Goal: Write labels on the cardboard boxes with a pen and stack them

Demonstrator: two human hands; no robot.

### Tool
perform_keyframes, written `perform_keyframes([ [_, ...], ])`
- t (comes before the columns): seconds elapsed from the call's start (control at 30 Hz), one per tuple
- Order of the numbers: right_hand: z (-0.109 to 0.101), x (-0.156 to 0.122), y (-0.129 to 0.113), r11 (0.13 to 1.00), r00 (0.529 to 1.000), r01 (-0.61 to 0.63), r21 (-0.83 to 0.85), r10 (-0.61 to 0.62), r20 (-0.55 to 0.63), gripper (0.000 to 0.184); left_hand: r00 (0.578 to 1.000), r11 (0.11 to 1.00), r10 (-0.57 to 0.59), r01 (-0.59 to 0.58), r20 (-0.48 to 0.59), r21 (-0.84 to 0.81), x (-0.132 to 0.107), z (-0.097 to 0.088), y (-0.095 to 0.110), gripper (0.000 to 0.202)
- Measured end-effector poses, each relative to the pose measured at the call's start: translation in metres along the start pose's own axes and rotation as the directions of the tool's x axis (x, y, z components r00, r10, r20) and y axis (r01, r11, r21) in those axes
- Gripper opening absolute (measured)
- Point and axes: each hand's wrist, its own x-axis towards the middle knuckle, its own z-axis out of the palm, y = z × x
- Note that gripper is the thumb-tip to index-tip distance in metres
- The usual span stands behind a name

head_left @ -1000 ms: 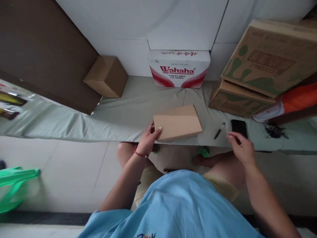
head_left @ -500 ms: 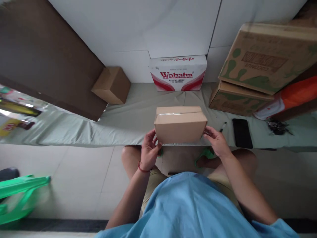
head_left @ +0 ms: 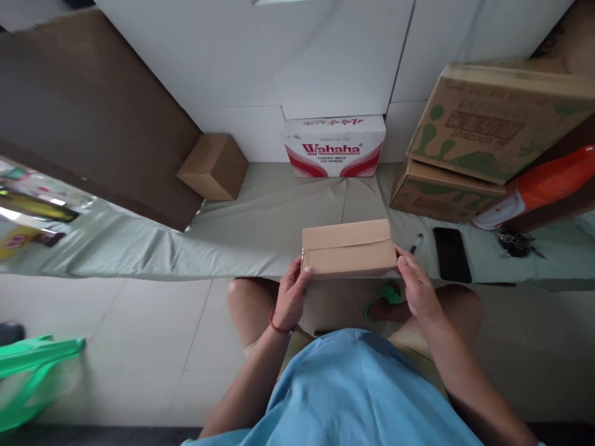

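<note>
A small plain cardboard box [head_left: 348, 249] sits at the near edge of a surface covered with pale green cloth [head_left: 260, 229]. My left hand [head_left: 292, 296] grips its left end, thumb on the front face. My right hand [head_left: 416, 286] grips its right end. The box is closed, with a flap seam across its top. Both hands hold it square in front of me, above my knees.
A black pen [head_left: 416, 243] and a black phone [head_left: 449, 253] lie right of the box, with keys [head_left: 515, 243] further right. A white Wahaha carton [head_left: 334, 145], a small brown box [head_left: 212, 166], stacked green-printed cartons [head_left: 483, 136] and a dark board [head_left: 93, 118] stand behind. A green stool [head_left: 32, 371] is on the floor.
My right hand came over from the phone and took the box's right end. Together the hands turned the box over, and it has shifted slightly right toward the edge.
</note>
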Motion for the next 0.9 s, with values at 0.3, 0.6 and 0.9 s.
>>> perform_keyframes([
  [0.3,0.033,-0.029,-0.076,0.664,0.698,0.709,-0.238,-0.614,0.369,0.075,0.964,0.896,-0.260,0.222,-0.048,-0.385,0.011,-0.034,-0.016,0.016],
  [0.6,0.036,-0.041,-0.069,0.842,0.859,0.511,-0.175,-0.493,0.140,0.064,0.993,0.965,-0.115,0.106,-0.022,-0.241,0.004,-0.035,-0.023,0.025],
  [0.9,0.015,-0.022,0.025,0.824,0.886,-0.256,0.506,0.409,-0.219,0.035,0.885,0.868,0.273,-0.396,0.378,0.301,-0.035,0.003,0.033,0.057],
])
